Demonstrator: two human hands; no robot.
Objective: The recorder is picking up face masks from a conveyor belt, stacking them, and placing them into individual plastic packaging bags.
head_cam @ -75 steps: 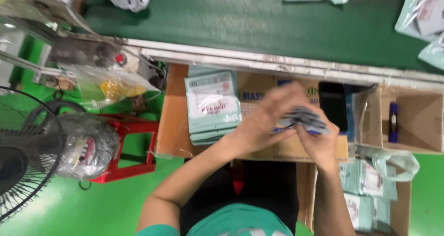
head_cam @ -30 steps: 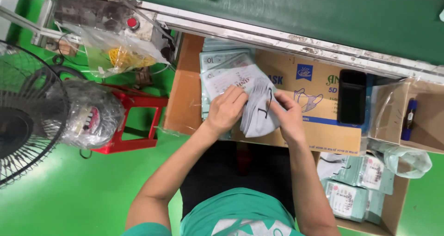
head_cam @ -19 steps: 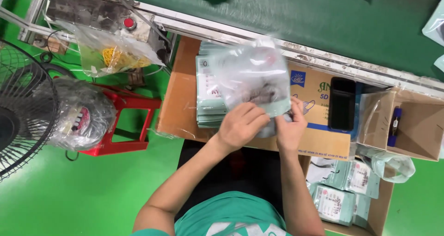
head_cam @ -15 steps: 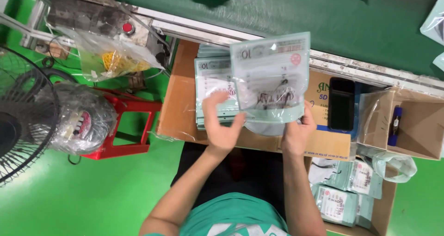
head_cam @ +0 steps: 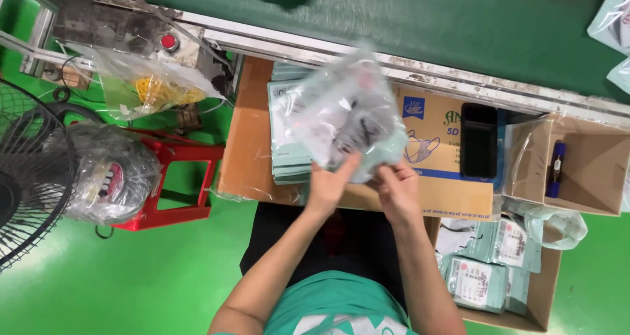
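My left hand [head_cam: 330,183] and my right hand [head_cam: 396,187] both grip the lower edge of a clear plastic pouch [head_cam: 341,115] with pale green print and dark masks inside. The pouch is blurred and tilted, held up over a stack of empty green pouches [head_cam: 287,154]. That stack lies on a flat cardboard box [head_cam: 438,190] that rests across my lap in front of the green conveyor belt [head_cam: 420,26].
A black phone [head_cam: 479,150] lies on the cardboard. An open carton [head_cam: 594,171] at right holds a blue pen [head_cam: 556,169]. A lower box [head_cam: 499,269] holds filled green packs. A red stool [head_cam: 177,187], a bagged bundle [head_cam: 111,174] and a fan [head_cam: 29,177] stand at left.
I folded masks between my hands, then slid them into a pouch taken from the stack. The pouch was held upright half a second ago; now it is tilted and moving.
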